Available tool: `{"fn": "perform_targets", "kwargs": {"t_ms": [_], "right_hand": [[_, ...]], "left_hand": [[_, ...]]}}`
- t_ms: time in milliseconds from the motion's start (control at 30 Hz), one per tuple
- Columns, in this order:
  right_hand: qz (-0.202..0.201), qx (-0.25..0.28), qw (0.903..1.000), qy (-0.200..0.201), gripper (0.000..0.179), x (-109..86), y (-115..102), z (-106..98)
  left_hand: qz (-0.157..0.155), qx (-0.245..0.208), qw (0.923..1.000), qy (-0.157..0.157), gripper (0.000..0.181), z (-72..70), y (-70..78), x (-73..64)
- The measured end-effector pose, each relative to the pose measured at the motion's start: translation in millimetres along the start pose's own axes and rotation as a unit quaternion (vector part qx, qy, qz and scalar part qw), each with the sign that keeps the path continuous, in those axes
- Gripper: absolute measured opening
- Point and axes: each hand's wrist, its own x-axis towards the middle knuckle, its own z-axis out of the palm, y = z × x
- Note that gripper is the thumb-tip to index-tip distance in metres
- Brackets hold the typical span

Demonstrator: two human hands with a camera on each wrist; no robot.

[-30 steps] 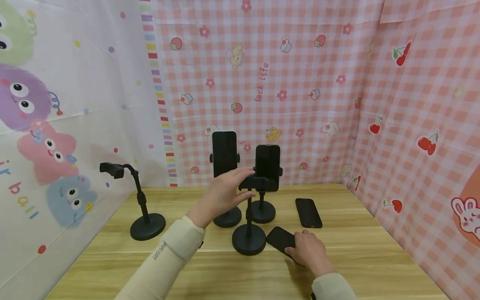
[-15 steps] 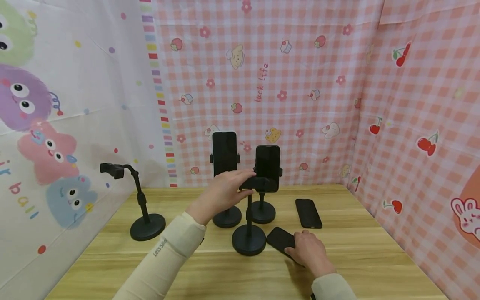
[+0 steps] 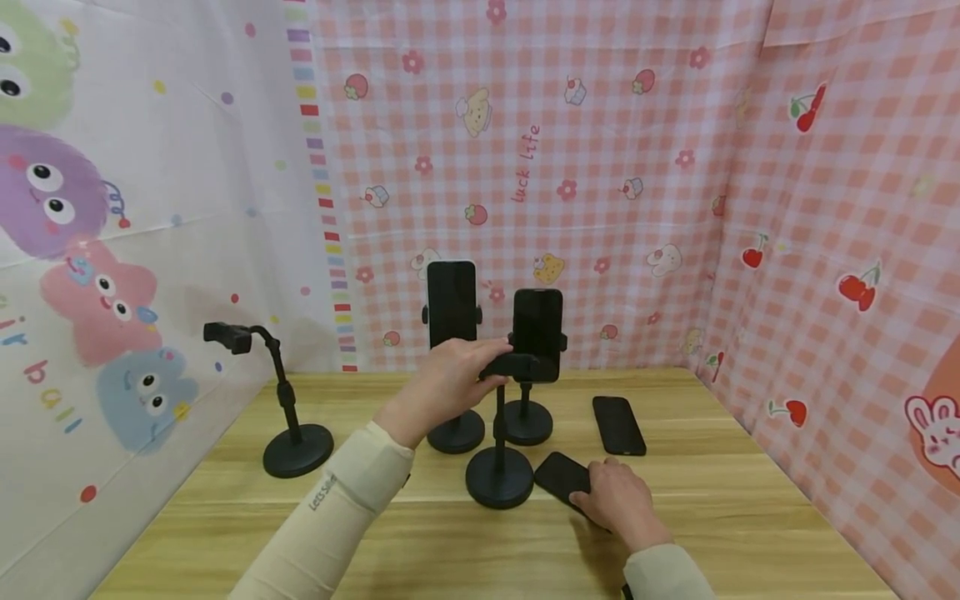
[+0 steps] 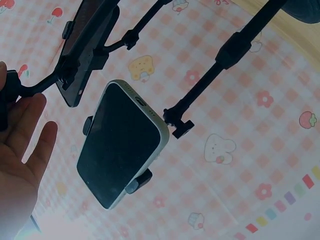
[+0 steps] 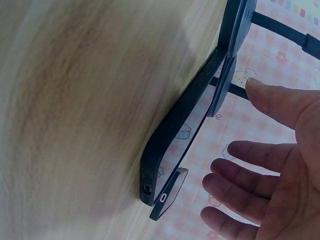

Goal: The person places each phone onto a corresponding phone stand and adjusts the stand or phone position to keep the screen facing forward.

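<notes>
My left hand [image 3: 453,375] holds the black clamp [image 3: 512,365] at the top of the nearest phone stand [image 3: 500,477], fingers above it and thumb below. In the left wrist view, part of that clamp [image 4: 9,92] shows between thumb and fingers; the other fingers are loosely extended. My right hand [image 3: 618,498] is over the near end of a black phone [image 3: 561,477]. From the right wrist, this phone [image 5: 175,125] lies flat on the table near the stand's base, and the right hand [image 5: 270,175] is apart from it with relaxed fingers.
Behind the left hand, two stands hold upright phones, a white-edged one [image 3: 452,300] and a black one [image 3: 537,333]. A phone stand without a phone [image 3: 297,450] is at the left. Another black phone [image 3: 619,425] lies on the wooden table [image 3: 750,517] at the right.
The left thumb has closed up slightly toward the clamp. The right hand and the phones stay where they were; the head view shifts very slightly.
</notes>
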Motion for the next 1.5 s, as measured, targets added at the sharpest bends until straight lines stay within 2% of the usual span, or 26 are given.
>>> {"fn": "perform_targets", "kwargs": {"t_ms": [533, 833, 1000, 1233, 1500], "right_hand": [[-0.006, 0.002, 0.9999, 0.009, 0.043, 1.0, -1.3, -1.2], [-0.005, 0.004, 0.9999, 0.010, 0.043, 0.1, -0.5, -0.6], [-0.005, 0.008, 0.9999, 0.007, 0.043, -0.3, 0.2, -1.1], [0.004, 0.013, 0.9999, -0.005, 0.043, 0.0, 1.3, -1.6], [0.022, 0.018, 0.9994, -0.019, 0.061, 0.8, 4.9, 1.3]], "left_hand": [[-0.034, 0.015, 0.9991, -0.020, 0.040, -0.1, -0.9, 8.3], [-0.053, 0.007, 0.9980, -0.032, 0.040, -3.3, -0.8, 11.4], [-0.082, -0.004, 0.9956, -0.047, 0.040, -6.5, -0.4, 13.9], [-0.131, -0.034, 0.9878, -0.077, 0.042, -9.9, 0.3, 15.1], [-0.134, -0.032, 0.9874, -0.077, 0.041, -11.2, 3.5, 14.2]]}}
